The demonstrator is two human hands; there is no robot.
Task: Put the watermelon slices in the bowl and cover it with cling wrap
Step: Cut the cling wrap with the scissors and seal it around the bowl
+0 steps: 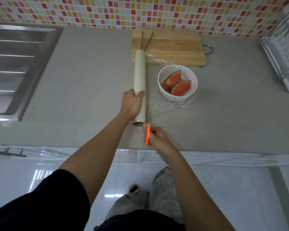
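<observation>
Tabletop (pixel 90 80), cutting stage. One roll of cling wrap (pixel 140 75), long axis running from the near edge straight away to the cutting board (pixel 173 47). The left hand (pixel 132 104) lies over its near half, grip closed around the tube. One sheet of film (pixel 163 107) is drawn off the roll to the right and shows on the near and far sides of the bowl (pixel 173 97); whether it lies over the rim is hard to tell. One pair of scissors (pixel 147 130), orange handle, is clasped in the grip of the right hand (pixel 158 139) at the roll's near end. The blade points away from the person, parallel to the roll and just beside its right flank. The cut would likely run along that axis, away from the right hand, the nearer one to the film. One white bowl sits to the right of the roll, apart from it. Watermelon slices (pixel 180 88): at least three, all in the bowl. Also present: two thin utensil arms (pixel 148 40) on the board, one sink (pixel 15 72) at left, one dish rack (pixel 284 52) at right.
</observation>
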